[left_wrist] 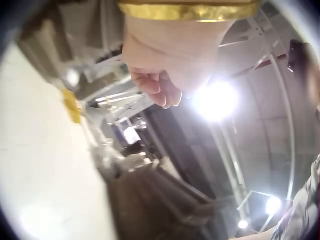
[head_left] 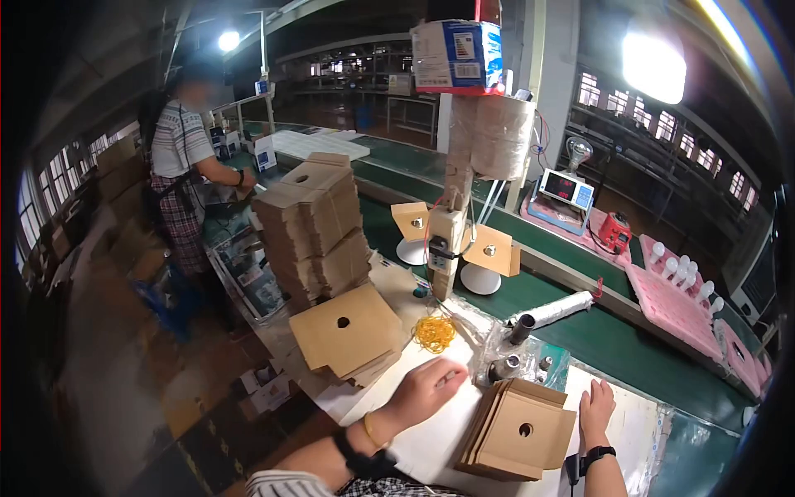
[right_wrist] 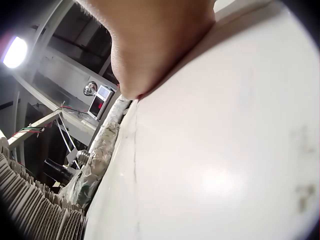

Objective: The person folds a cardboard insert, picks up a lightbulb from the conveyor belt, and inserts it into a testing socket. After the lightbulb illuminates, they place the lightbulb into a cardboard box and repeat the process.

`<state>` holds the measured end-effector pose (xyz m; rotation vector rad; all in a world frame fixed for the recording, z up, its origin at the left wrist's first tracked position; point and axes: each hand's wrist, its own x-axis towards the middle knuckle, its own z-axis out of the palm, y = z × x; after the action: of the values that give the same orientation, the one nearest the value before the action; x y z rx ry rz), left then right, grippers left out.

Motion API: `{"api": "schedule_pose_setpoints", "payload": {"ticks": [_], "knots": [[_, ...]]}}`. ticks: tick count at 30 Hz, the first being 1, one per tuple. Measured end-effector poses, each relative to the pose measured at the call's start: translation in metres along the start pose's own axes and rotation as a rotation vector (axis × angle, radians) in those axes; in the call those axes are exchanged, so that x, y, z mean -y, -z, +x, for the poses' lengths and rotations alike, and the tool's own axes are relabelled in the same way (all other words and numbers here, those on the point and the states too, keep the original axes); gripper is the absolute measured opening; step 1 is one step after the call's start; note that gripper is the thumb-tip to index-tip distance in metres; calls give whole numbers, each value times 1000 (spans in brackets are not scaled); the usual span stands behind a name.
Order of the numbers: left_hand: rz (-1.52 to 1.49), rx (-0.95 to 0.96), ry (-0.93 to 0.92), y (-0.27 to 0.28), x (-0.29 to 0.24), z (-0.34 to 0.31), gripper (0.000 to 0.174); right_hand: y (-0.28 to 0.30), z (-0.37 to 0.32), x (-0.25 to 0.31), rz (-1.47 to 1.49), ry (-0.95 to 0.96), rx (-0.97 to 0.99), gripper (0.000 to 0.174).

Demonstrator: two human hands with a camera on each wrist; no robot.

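Note:
Over the white work surface (head_left: 414,451), my left hand (head_left: 422,395) hovers between two piles of cardboard, fingers loosely curled. Nothing shows in its grasp in the left wrist view, where the fingers (left_wrist: 162,90) bend inward. My right hand (head_left: 596,412) rests on the white surface, its fingers extended. Between the hands sits a stack of folded cardboard pieces (head_left: 505,447), the top one with a round hole. Further left lies a pile of flat cardboard pieces (head_left: 368,331), also holed. A heap of yellow rubber bands (head_left: 436,334) is just beyond my left hand.
Metal and dark cylinders (head_left: 522,330) stand behind the near stack. A tall cardboard stack (head_left: 310,224) rises at left. Beyond the post (head_left: 448,236) runs a green conveyor (head_left: 555,311) bearing lamps in cardboard. Bulbs on a pink tray (head_left: 675,311) are right. Another person (head_left: 182,157) stands at left.

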<state>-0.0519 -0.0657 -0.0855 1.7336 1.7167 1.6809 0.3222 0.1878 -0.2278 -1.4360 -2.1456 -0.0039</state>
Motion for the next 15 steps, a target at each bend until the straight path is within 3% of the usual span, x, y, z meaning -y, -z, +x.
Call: {"api": "schedule_pose_setpoints", "payload": {"ticks": [3,6,7,10,13,15], "knots": [[97,-34,253,27,40,-72,18,-4,-2,-4,-23,30,-17,41],[241,-25,306,39,59,-111,20,-4,-1,-4,-38,33,-14,39],[245,-25,307,35,65,-120,20,-4,-1,-5,-34,33,-13,39],[631,11,84,20,64,-127,23,-5,1,-7,-47,4,-4,38],[529,-27,117,20,66,-129,22,-44,8,-61,-18,98,-78,38],[519,-12,71,22,66,-130,22,-42,12,-62,18,58,-8,38]]}}
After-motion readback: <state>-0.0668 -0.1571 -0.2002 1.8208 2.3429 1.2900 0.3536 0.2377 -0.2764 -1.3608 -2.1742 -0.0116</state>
